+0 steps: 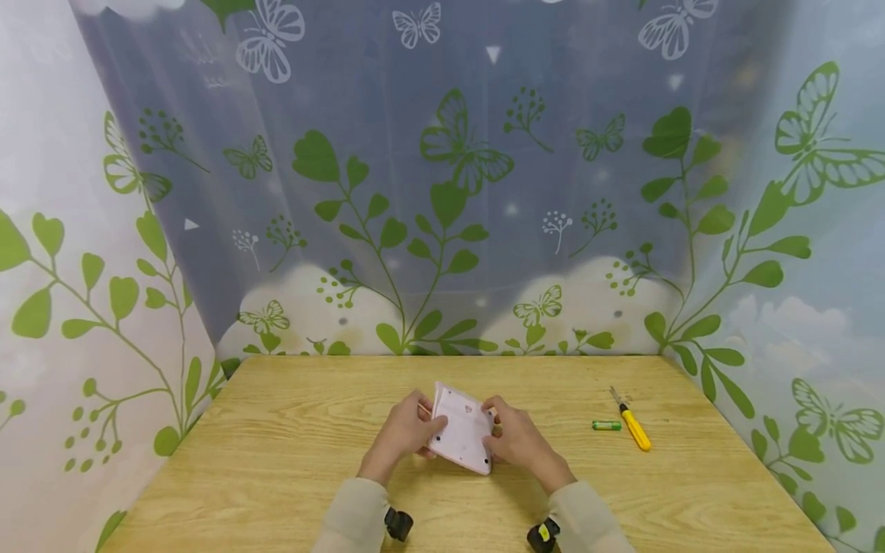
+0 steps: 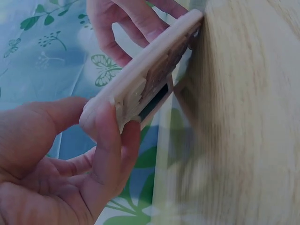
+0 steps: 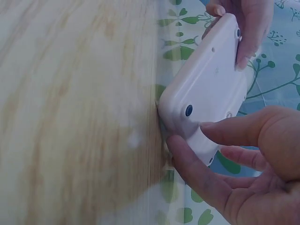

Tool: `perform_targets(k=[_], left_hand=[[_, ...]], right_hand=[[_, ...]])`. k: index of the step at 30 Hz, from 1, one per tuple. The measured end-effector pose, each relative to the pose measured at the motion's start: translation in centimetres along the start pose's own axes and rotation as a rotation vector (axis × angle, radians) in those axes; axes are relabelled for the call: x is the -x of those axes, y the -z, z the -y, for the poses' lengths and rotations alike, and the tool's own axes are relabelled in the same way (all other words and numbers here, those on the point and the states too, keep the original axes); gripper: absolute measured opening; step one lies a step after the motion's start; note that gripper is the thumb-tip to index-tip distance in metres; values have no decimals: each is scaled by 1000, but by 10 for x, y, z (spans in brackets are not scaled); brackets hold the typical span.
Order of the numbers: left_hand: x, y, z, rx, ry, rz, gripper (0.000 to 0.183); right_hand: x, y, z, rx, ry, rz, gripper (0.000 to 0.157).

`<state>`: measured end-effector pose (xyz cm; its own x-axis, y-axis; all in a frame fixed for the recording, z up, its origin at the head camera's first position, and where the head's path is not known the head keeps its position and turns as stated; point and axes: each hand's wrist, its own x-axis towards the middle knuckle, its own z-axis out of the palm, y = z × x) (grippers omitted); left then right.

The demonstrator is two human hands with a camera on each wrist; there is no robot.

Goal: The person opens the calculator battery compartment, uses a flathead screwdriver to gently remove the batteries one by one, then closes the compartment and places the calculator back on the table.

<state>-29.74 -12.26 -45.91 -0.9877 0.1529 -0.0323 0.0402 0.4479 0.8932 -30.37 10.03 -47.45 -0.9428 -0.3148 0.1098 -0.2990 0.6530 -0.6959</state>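
A pale pink calculator (image 1: 462,430) is held tilted over the table, its back with small dark feet facing up. Raised keys and a dark display show on its underside in the left wrist view. My left hand (image 1: 409,426) pinches its left edge, thumb on the back and fingertips on the key side. At the right edge, my right hand (image 1: 520,435) grips with the thumb against the back and a finger round the side. One corner of the calculator (image 3: 206,79) comes right down at the wooden surface in the right wrist view.
To the right on the wooden table (image 1: 276,445) lie a green battery (image 1: 606,425) and a yellow-handled screwdriver (image 1: 634,427). A curtain (image 1: 539,230) with leaves and butterflies hangs behind the table's far edge.
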Motion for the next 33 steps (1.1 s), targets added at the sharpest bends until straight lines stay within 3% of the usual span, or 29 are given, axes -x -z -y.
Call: perform_targets(k=[7,13,33], left_hand=[[2,1,-8,14,8,47,46],[4,-2,-14,5,9,35,54],[3,1,-17,-104,-10,-260,35]], right_hand=[[-1,-1,-2,9,3,-11,48],[-1,-2,-3,-19,-7,7,48],[-2,-3,-5,-82,72,88,44]])
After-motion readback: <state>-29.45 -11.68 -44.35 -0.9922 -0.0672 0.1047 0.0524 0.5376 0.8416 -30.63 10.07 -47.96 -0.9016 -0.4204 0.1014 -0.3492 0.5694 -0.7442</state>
